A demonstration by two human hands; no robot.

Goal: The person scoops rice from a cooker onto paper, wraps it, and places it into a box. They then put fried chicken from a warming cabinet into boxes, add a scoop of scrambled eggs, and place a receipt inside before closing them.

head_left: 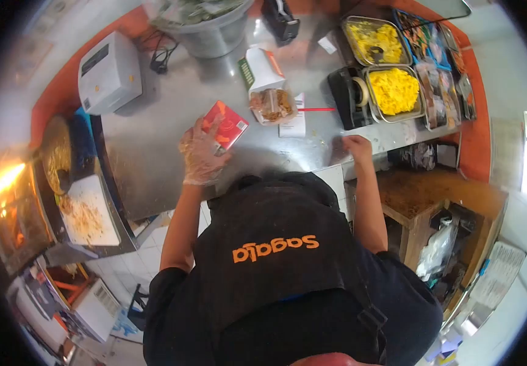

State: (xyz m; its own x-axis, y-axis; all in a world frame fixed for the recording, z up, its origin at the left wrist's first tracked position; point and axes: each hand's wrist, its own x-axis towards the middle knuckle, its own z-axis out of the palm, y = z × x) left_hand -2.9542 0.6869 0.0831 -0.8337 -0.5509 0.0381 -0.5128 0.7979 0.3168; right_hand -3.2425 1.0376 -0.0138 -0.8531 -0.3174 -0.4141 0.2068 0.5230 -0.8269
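My left hand (204,152), in a clear plastic glove, has its fingers around a small red carton (224,125) at the steel counter. Just beyond the carton lies an open white paper box (265,70) with a plastic bag of brown bits (274,105) in its near part. A printed paper slip (294,125) sits beside that box, and a thin red stick (316,110) points right from it. My bare right hand (359,147) is closed at the counter's front edge. Its fingertips are pressed together near a small dark brownish patch, and what they pinch is too blurred to name.
Two trays of yellow food (396,91) stand at the right, behind a black tape dispenser (347,97). A white printer (110,74) is at the left, a big plastic tub (211,36) at the back. A stained cutting board (89,210) lies near flames (8,178).
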